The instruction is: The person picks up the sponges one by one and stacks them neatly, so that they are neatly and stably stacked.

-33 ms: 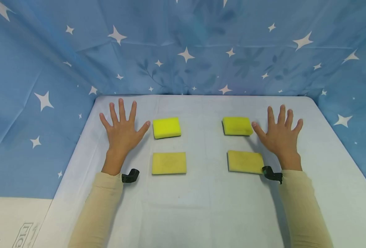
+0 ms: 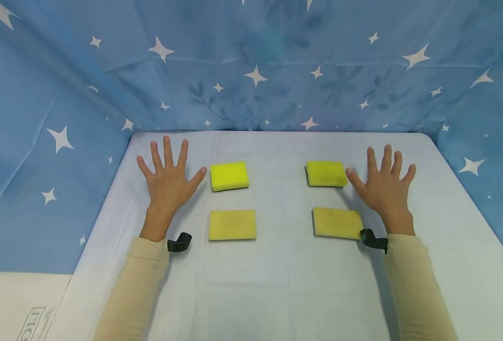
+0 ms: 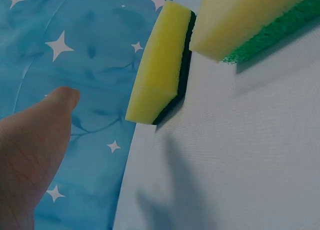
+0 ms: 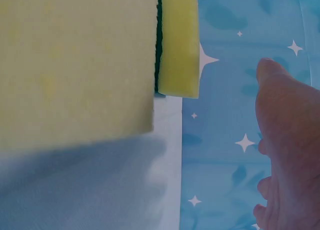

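**Head view: two flat hands beside four yellow sponges**

Head camera looks down on a pale desk (image 2: 277,293) backed by a blue star-printed cloth (image 2: 255,71). Both hands lie palm-down with fingers spread wide, holding nothing.

The left hand (image 2: 167,180) has its grip splayed flat on the desk; just off its thumb tip sits a bright yellow sponge (image 2: 229,175), near but not touching. Nearer the person from that sponge, level with the left wrist, lies a paler sponge (image 2: 232,224). From the left wrist camera, the bright sponge (image 3: 162,65) shows a dark scouring layer underneath, and the paler one (image 3: 240,17) a green layer; the thumb (image 3: 35,140) stands apart from both.

The right hand (image 2: 385,187) is likewise spread flat. Its thumb tip lies right by the edge of a second bright sponge (image 2: 326,173); whether they touch cannot be told. A second pale sponge (image 2: 337,222) lies just inside the right wrist. Both forearms wear cream sleeves (image 2: 136,289), each with a small black clip (image 2: 179,242) at the cuff.
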`<control>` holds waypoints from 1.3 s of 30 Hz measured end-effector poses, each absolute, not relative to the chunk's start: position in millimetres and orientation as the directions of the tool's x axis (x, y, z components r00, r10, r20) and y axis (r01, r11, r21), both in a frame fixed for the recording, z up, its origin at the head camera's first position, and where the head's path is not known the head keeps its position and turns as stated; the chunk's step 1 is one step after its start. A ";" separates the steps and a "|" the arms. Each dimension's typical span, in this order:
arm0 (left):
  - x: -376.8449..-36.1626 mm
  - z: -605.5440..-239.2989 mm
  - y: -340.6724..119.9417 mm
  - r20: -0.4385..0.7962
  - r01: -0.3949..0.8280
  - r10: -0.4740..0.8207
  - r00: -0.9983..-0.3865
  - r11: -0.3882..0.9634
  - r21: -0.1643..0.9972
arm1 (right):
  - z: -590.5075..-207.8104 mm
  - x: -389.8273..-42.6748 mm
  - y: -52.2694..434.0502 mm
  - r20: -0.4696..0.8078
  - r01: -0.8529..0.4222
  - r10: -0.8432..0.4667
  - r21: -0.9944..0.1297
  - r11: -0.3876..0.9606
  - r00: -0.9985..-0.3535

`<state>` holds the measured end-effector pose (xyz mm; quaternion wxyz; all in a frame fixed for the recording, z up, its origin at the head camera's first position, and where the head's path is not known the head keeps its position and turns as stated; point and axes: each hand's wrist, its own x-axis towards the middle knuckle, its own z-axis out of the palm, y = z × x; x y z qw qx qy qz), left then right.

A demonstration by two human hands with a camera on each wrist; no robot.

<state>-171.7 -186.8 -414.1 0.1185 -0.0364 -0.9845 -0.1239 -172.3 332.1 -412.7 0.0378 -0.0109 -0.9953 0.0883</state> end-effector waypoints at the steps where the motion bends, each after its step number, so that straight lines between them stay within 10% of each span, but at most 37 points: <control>1: -171.5 -413.8 -186.6 0.240 0.100 0.042 -0.970 0.966 0.238 | -412.5 -171.9 331.8 0.072 0.016 0.029 -0.178 0.984 -0.997; 39: -128.7 -423.6 -182.1 0.144 0.248 0.219 -0.965 0.583 0.774 | -417.9 -157.9 331.9 0.061 0.015 0.029 -0.220 0.975 -0.998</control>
